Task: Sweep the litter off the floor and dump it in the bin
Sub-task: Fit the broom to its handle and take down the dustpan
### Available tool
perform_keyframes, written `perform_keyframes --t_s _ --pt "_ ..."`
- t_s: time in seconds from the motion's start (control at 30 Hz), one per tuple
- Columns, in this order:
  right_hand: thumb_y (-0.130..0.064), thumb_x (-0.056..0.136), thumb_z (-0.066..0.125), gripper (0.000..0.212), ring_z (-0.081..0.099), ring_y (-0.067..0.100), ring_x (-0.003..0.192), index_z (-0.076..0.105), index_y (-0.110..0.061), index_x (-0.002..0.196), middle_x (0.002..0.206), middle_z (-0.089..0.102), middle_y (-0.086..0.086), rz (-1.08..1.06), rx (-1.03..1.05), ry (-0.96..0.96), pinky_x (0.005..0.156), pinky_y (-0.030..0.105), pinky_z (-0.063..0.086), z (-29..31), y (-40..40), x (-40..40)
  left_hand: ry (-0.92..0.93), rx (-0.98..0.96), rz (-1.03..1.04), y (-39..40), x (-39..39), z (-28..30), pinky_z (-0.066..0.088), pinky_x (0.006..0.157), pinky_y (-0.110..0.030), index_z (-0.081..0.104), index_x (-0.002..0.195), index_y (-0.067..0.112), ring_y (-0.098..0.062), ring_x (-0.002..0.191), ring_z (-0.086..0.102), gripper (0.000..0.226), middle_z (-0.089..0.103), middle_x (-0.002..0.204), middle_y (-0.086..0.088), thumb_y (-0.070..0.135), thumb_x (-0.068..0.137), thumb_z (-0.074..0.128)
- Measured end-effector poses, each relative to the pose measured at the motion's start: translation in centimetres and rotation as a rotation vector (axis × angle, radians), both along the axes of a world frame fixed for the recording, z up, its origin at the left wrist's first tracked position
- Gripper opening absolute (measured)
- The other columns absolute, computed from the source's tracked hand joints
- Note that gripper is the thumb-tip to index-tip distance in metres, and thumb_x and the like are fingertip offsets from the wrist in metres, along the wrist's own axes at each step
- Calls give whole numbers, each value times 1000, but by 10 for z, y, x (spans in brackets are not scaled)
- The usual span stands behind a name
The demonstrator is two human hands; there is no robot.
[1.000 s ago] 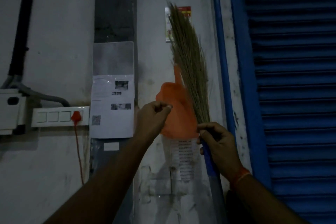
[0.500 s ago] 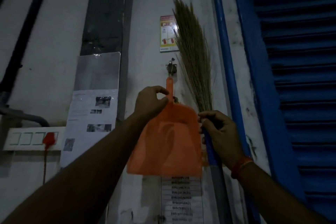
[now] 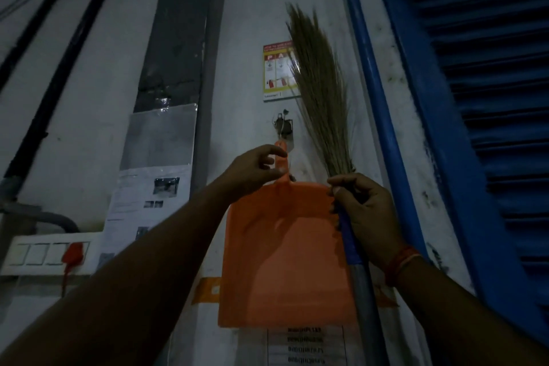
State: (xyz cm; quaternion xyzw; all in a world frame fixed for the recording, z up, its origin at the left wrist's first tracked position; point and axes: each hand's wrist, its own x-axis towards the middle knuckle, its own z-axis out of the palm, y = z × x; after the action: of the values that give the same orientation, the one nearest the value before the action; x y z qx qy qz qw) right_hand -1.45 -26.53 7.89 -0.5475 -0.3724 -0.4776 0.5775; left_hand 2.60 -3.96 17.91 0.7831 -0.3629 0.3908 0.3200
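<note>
An orange dustpan (image 3: 285, 252) hangs flat against the white wall, handle up, just under a small metal hook (image 3: 283, 126). My left hand (image 3: 252, 171) pinches the dustpan's handle near its top. A grass broom (image 3: 322, 92) stands upright with its bristles pointing up, right of the dustpan. My right hand (image 3: 364, 212) grips the broom where the bristles meet its blue and grey handle (image 3: 361, 285). No floor, litter or bin is in view.
A blue roller shutter (image 3: 490, 128) and its blue frame (image 3: 377, 116) fill the right side. A red safety sticker (image 3: 274, 71) sits above the hook. Taped papers (image 3: 148, 202), a switch panel (image 3: 44, 252) with a red plug, and dark pipes are on the left.
The view has tilted upward and come closer to the wall. My left hand has risen along the dustpan handle toward the hook. My right hand keeps its grip on the broom.
</note>
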Motion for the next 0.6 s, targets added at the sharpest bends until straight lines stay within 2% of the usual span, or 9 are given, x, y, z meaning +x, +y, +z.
perform_keyframes --t_s 0.13,0.23,0.33,0.47,0.6 --pt "-7 92 60 11 64 25 69 70 -9 97 92 67 20 -6 16 0 50 37 56 4 0 2 51 76 -20 -12 10 8 57 91 -38 56 130 37 -17 105 64 43 61 128 -5 33 89 72" --pt "-6 93 60 11 65 23 69 69 -8 98 92 67 20 -31 12 -13 49 37 55 5 1 3 22 26 -27 -23 17 14 58 78 -27 62 123 34 -15 99 66 41 60 131 -6 26 86 76" --pt "-4 93 59 11 63 23 67 69 -7 97 90 66 21 -19 10 -15 48 37 55 8 2 4 13 10 -37 -26 19 28 60 83 -36 65 119 34 -20 105 63 39 49 144 -8 20 85 77" --pt "-2 93 58 12 61 26 66 69 -6 97 88 64 23 3 0 -13 50 40 55 14 -1 7 27 -28 -76 -25 14 54 57 72 -26 63 125 26 -18 102 60 43 42 148 -12 12 86 74" --pt "-3 93 58 12 61 29 67 68 -5 98 89 63 23 2 -1 -10 51 39 55 15 -6 12 -59 -12 -57 -25 8 75 56 92 -39 62 126 28 -25 115 56 44 42 149 -11 13 86 74"
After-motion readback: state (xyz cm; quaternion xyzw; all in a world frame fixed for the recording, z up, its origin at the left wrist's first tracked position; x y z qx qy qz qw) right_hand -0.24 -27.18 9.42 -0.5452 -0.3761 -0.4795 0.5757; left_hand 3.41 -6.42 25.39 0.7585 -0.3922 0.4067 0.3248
